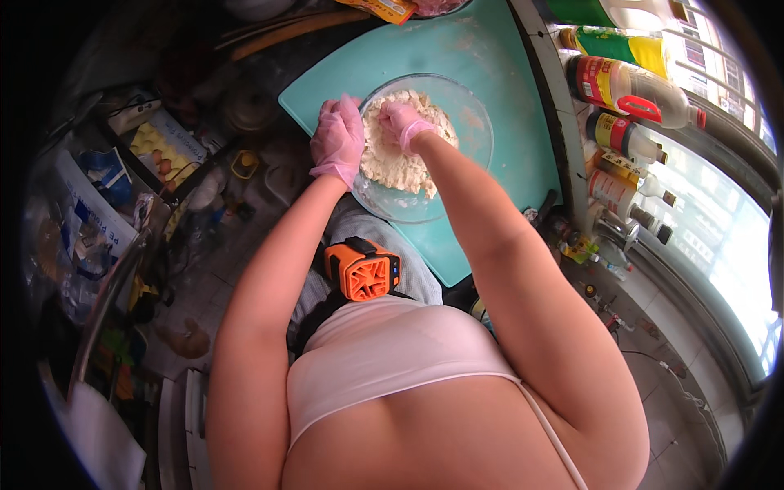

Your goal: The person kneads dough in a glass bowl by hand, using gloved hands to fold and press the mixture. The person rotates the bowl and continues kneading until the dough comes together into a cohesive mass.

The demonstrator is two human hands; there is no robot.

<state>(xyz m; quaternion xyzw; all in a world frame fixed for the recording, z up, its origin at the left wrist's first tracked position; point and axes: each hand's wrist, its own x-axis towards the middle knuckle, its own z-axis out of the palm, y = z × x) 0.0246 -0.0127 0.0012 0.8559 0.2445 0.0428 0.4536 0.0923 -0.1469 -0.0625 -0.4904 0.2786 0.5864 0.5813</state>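
A large clear bowl (484,138) stands on a turquoise mat (520,122) and holds a shaggy, crumbly flour dough (398,171). My left hand (338,135), in a thin pink disposable glove, grips the bowl's left rim; its thumb side lies against the wall. Inside the bowl, my right hand (401,122) wears the same kind of glove and presses curled fingers into the upper part of the dough. Its fingertips are hidden in the crumbs. Dry flour clings to the bowl's lower wall.
Sauce bottles (631,92) and other containers line the windowsill at right. Upper left, a rolling pin (294,33) lies near a yellow packet (383,9). Eggs in a carton (162,153) sit on a cluttered shelf at left. An orange device (367,272) is at my waist.
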